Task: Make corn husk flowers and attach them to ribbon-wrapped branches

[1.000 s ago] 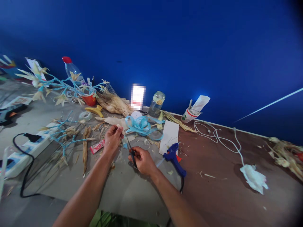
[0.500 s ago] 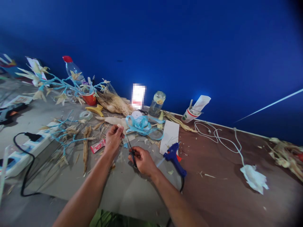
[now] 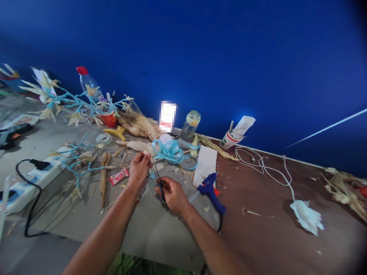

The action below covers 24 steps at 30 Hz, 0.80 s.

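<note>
My left hand (image 3: 139, 169) is closed in a pinch on a small pale piece of corn husk (image 3: 146, 152), held just above the table. My right hand (image 3: 172, 193) grips a pair of small scissors (image 3: 158, 177) by the handles, blades pointing up toward the husk piece. The blade tips reach the husk at my left fingertips. Both hands hover over a grey mat (image 3: 155, 229) littered with husk scraps. A coil of light blue ribbon (image 3: 171, 150) lies just behind the hands.
A blue glue gun (image 3: 211, 190) lies right of my right hand, by a white paper sheet (image 3: 205, 164). A power strip (image 3: 25, 183) with black cable sits left. Husk flowers on blue stems (image 3: 74, 103), a red cup (image 3: 109, 120), bottle (image 3: 87, 82), jar (image 3: 190, 125), paper cup (image 3: 229, 139) and white cable (image 3: 269, 164) line the back.
Both hands stay almost in place; the left hand has shifted slightly to the right and down, closer to the scissors. The view has drifted a little.
</note>
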Each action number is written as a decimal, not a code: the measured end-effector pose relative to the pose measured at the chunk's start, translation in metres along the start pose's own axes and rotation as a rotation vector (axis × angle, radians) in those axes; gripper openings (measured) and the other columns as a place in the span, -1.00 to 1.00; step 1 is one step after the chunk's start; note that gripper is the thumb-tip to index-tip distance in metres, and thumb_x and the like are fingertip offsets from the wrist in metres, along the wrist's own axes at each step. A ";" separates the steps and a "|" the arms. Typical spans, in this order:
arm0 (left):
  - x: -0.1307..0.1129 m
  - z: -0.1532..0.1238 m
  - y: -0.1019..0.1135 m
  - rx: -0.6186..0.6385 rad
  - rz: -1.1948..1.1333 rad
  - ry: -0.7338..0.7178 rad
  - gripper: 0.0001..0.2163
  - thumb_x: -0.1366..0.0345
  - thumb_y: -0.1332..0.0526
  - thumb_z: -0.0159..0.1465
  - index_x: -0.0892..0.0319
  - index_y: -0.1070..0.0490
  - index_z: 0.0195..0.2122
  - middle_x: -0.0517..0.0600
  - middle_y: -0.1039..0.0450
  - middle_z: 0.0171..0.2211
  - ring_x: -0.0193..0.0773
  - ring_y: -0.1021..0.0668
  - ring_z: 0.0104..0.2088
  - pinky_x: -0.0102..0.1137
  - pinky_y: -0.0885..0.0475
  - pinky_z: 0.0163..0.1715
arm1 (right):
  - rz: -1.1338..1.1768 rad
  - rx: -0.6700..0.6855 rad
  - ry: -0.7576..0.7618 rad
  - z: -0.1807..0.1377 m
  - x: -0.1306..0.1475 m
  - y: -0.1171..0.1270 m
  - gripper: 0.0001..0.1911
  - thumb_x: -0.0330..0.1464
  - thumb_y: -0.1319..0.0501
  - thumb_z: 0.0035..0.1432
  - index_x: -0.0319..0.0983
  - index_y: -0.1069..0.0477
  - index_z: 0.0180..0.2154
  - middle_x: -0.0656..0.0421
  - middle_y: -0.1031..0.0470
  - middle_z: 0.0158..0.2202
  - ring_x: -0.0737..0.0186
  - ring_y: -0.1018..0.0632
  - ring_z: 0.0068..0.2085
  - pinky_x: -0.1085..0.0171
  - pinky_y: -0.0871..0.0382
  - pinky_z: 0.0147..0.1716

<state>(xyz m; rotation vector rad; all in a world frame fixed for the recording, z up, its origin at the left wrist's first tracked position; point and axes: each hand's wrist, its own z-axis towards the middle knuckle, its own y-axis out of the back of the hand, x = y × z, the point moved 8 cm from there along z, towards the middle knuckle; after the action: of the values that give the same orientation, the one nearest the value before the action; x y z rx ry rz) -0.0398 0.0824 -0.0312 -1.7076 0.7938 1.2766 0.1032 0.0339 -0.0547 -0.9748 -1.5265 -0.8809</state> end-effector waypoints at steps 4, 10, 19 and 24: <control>-0.001 -0.001 -0.001 0.005 -0.013 0.002 -0.69 0.09 -0.32 -0.02 0.19 -0.27 -0.52 -0.22 -0.16 -0.69 -0.50 -0.27 -0.70 -0.53 -0.08 -0.70 | 0.003 -0.005 0.002 0.000 0.002 0.000 -0.75 -0.34 -0.23 -0.03 -0.26 -0.42 -0.24 0.26 -0.41 -0.54 0.41 -0.37 -0.54 0.41 -0.26 -0.53; -0.002 -0.002 -0.001 -0.009 0.017 0.020 -0.71 0.09 -0.31 -0.01 0.19 -0.28 -0.51 -0.22 -0.17 -0.71 -0.48 -0.28 -0.70 -0.53 -0.07 -0.70 | -0.014 -0.016 0.006 0.000 0.004 0.001 -0.79 -0.35 -0.21 -0.03 -0.26 -0.41 -0.28 0.29 -0.37 -0.58 0.43 -0.34 -0.55 0.42 -0.21 -0.56; 0.000 0.000 0.000 0.002 0.010 0.016 -0.71 0.10 -0.31 0.00 0.19 -0.29 -0.50 -0.22 -0.16 -0.71 -0.48 -0.28 -0.70 -0.54 -0.07 -0.71 | -0.009 -0.005 -0.005 0.000 0.003 0.000 -0.80 -0.37 -0.18 -0.04 -0.27 -0.40 -0.29 0.28 -0.38 -0.55 0.43 -0.34 -0.55 0.41 -0.22 -0.52; -0.003 -0.002 -0.001 -0.010 0.013 0.007 -0.72 0.11 -0.32 -0.01 0.19 -0.30 -0.51 -0.21 -0.17 -0.71 -0.48 -0.27 -0.70 -0.53 -0.09 -0.70 | 0.029 -0.026 -0.029 0.001 0.003 0.002 -0.80 -0.33 -0.21 -0.08 -0.27 -0.38 -0.34 0.31 -0.31 -0.60 0.44 -0.29 -0.58 0.41 -0.18 -0.56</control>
<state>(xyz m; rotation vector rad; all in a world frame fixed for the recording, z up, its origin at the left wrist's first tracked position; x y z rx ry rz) -0.0395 0.0810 -0.0277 -1.7182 0.8056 1.2855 0.1046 0.0357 -0.0518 -1.0302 -1.5246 -0.8714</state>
